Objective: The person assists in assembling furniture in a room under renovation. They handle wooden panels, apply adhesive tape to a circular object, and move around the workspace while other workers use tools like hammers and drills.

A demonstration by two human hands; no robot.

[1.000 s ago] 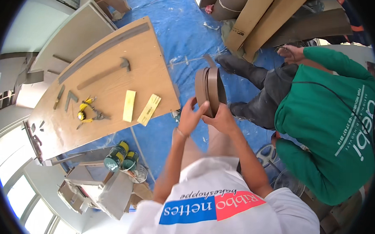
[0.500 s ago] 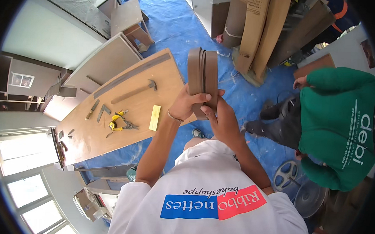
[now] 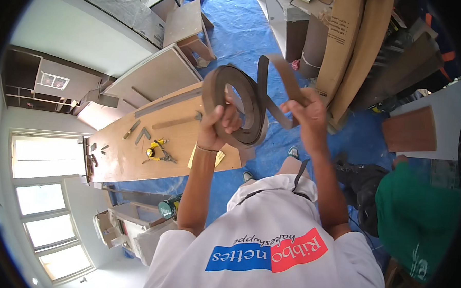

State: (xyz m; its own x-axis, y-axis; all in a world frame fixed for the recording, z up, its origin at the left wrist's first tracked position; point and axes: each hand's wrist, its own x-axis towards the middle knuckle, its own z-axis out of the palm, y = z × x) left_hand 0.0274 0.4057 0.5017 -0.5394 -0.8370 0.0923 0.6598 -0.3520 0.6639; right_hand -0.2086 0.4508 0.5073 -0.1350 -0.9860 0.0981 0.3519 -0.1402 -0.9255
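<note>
A coil of brown edge banding hangs above the near end of a wooden panel, tilted so its round opening shows. My left hand grips the coil's left side, fingers curled into the opening. My right hand, closed and slightly blurred, pinches the loose strip, which loops up and away from the coil. Beneath and to the left, the light wooden panel carries a hammer, a yellow tape measure, pliers and a knife-like tool. My left wrist partly hides a yellow block.
Blue sheeting covers the floor. Tall cardboard boxes stand at the far right, near a rolled brown sheet. A person in green is close on my right. Cabinet panels lean beyond the table.
The coil has turned to show its opening and moved left with my left hand. My right hand has moved right, drawing a strip away. The person in green appears lower in view.
</note>
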